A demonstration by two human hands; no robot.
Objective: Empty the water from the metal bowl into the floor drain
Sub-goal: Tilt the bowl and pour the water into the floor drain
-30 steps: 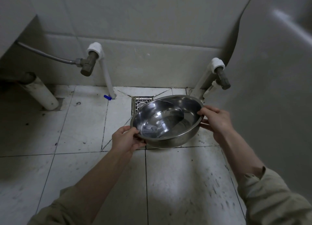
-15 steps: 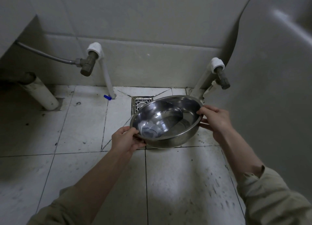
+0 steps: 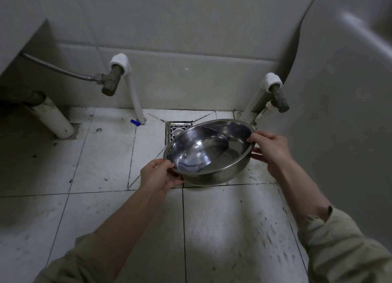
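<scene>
A shiny metal bowl point(image 3: 209, 152) hangs just above the white tiled floor, tilted a little, with water pooled in its bottom. My left hand point(image 3: 158, 175) grips its near-left rim. My right hand point(image 3: 270, 148) holds the right rim, thumb over the edge. The square metal floor drain point(image 3: 177, 129) lies by the back wall, and the bowl's far-left rim hides part of it.
Two white pipes with brass valves rise from the floor: one point(image 3: 115, 77) left of the drain, one point(image 3: 275, 91) right. A thick white drainpipe point(image 3: 52, 117) slants at far left. A small blue cap point(image 3: 135, 122) lies on the tiles. A large white fixture point(image 3: 343, 104) fills the right side.
The bowl has hardly moved; it sits slightly more tilted toward the left, with the water shifted a little. Both hands keep their grip.
</scene>
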